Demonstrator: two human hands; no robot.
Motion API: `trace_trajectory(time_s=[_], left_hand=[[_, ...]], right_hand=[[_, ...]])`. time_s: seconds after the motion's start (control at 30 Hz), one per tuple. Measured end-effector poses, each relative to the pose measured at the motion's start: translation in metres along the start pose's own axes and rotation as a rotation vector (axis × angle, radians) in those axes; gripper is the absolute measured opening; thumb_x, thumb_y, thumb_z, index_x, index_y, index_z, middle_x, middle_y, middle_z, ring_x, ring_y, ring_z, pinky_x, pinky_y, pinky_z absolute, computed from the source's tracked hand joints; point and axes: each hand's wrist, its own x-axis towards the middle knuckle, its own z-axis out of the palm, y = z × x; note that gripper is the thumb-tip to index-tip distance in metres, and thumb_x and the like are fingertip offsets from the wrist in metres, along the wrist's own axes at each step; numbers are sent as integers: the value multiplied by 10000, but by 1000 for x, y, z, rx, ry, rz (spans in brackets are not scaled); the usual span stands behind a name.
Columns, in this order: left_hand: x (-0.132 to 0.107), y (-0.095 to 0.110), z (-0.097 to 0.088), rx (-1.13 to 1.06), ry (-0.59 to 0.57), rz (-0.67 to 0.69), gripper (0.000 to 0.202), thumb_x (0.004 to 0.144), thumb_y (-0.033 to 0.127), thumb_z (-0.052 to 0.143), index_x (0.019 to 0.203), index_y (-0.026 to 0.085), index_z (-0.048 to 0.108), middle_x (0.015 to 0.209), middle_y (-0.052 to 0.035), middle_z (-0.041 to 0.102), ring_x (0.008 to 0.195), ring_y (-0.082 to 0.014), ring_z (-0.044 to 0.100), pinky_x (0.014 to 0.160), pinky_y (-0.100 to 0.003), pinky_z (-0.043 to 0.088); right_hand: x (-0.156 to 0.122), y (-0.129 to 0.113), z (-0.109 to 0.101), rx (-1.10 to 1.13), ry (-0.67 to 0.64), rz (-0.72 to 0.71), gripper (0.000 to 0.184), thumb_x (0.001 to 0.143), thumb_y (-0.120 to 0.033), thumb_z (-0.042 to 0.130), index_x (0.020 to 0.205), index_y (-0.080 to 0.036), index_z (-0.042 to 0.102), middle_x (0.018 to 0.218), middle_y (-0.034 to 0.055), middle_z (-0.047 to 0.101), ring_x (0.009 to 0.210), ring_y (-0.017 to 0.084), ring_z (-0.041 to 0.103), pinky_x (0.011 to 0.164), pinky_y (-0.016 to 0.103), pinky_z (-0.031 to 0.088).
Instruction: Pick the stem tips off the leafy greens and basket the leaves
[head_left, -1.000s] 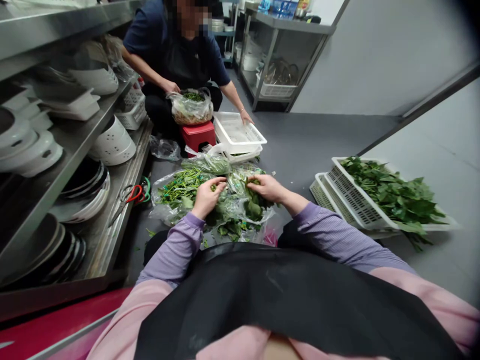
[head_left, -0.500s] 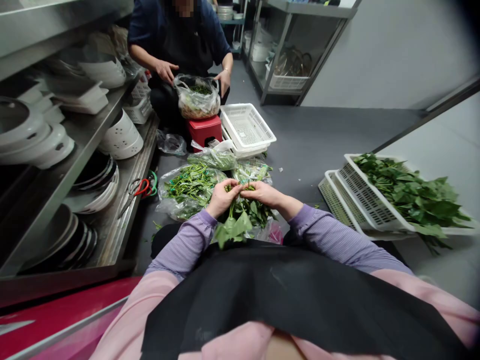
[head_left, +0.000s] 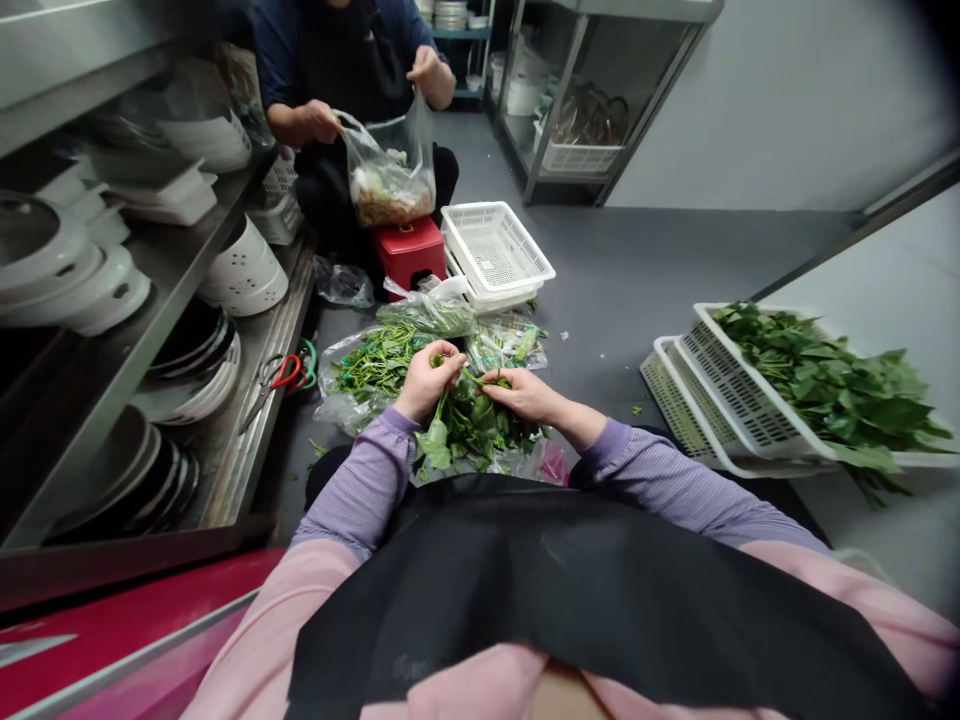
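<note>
My left hand is closed on a leafy green stem, whose leaves hang below the fingers. Close beside it, my right hand pinches green stems; a stem spans the small gap between the two hands. Under both hands lies a heap of leafy greens on plastic. Left of them, a pile of cut green stems rests on an opened clear bag. Just beyond my hands are bagged greens and another clear bag of greens.
White baskets heaped with leafy greens stand at the right. Ahead are stacked white baskets and a red stool. A co-worker holds a clear bag over it. Scissors lie on the metal shelf edge at left.
My hands have moved apart, the left one shifting left with its leafy stem. The co-worker has gripped the bag's handles and pulled them upward.
</note>
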Motion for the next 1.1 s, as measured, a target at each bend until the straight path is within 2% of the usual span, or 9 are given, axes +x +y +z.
trace_trajectory(time_s=[0.13, 0.3, 0.5, 0.63, 0.7, 0.77, 0.83, 0.93, 1.1], left_hand=[[-3, 2, 3, -178, -79, -102, 261, 692, 382, 651, 737, 172, 505, 463, 61, 434, 409, -61, 388, 428, -196, 308], [-2, 4, 4, -231, -109, -157, 291, 669, 385, 674, 730, 173, 483, 447, 69, 420, 391, -52, 363, 407, -191, 272], [-14, 15, 14, -24, 102, 124, 274, 711, 388, 644, 671, 179, 472, 490, 53, 469, 455, -68, 432, 503, -224, 353], [-16, 21, 11, -68, 199, 207, 250, 731, 380, 628, 698, 194, 465, 495, 60, 465, 454, -73, 451, 509, -229, 371], [-10, 16, 6, -151, 239, 160, 255, 727, 382, 626, 718, 200, 447, 496, 69, 461, 434, -74, 455, 483, -224, 369], [-2, 7, 4, -194, 289, 56, 277, 717, 392, 624, 709, 199, 426, 490, 75, 461, 397, -71, 439, 445, -216, 349], [4, -4, 6, -159, 358, -19, 282, 709, 391, 621, 694, 194, 421, 489, 73, 471, 384, -67, 424, 431, -209, 332], [4, -16, 14, 37, 422, 30, 245, 706, 365, 624, 680, 184, 461, 523, 54, 500, 461, -76, 466, 506, -214, 368], [-6, -24, 23, 213, 450, 114, 220, 724, 376, 599, 679, 189, 493, 584, 35, 496, 581, -101, 488, 598, -226, 372]], right_hand=[[-2, -7, 1, 110, -115, 33, 314, 740, -387, 551, 878, -122, 646, 687, 7, 610, 582, 97, 500, 593, 236, 413], [-1, -4, 9, 259, -118, 97, 242, 712, -357, 563, 788, -131, 601, 650, -8, 574, 560, 88, 478, 564, 224, 398], [10, 0, 18, 467, 202, 176, 135, 666, -306, 524, 699, -175, 526, 600, -19, 539, 555, 112, 484, 562, 246, 406], [17, 18, -4, 504, 581, 354, 174, 682, -352, 461, 662, -187, 511, 580, 26, 537, 598, 165, 515, 579, 295, 430], [14, 25, -19, 411, 656, 290, 181, 688, -363, 461, 644, -193, 506, 615, 27, 553, 645, 168, 520, 608, 289, 430], [9, 24, -25, 309, 541, 163, 160, 689, -345, 480, 636, -196, 502, 653, 4, 558, 653, 145, 504, 622, 264, 419], [5, 15, -19, 205, 324, 60, 157, 709, -327, 482, 648, -188, 520, 670, -9, 559, 642, 126, 489, 635, 250, 407], [5, -2, 6, 43, 123, -17, 208, 739, -357, 503, 708, -163, 571, 651, -12, 558, 623, 115, 475, 642, 251, 390], [9, -8, 36, 106, 38, 144, 342, 610, -382, 676, 822, -124, 605, 682, -5, 590, 612, 106, 482, 622, 248, 380]])
